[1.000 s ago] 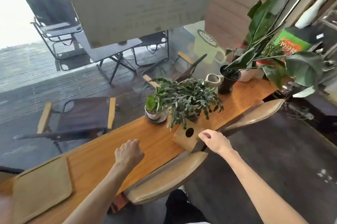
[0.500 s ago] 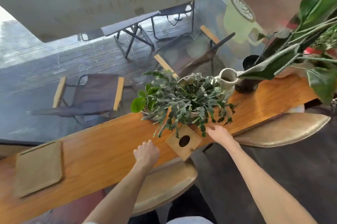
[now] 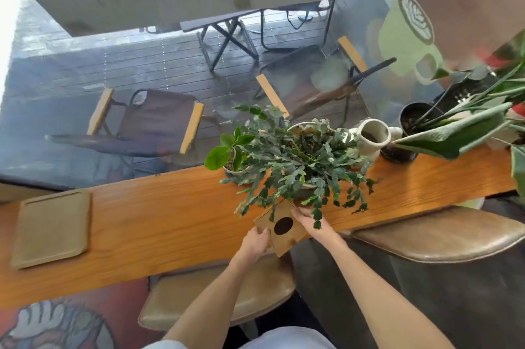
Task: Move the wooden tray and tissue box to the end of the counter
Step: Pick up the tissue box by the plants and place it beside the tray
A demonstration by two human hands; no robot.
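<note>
While we clasp the square wooden tissue box [image 3: 282,227] from both sides:
Left hand [image 3: 254,240] and right hand [image 3: 309,223] press its opposite edges (flat tan wooden tray [image 3: 52,228] lies far left).

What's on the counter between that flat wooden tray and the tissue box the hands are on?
Nothing: the head view shows only bare orange wooden counter between the flat rectangular wooden tray and the square wooden tissue box.
</note>
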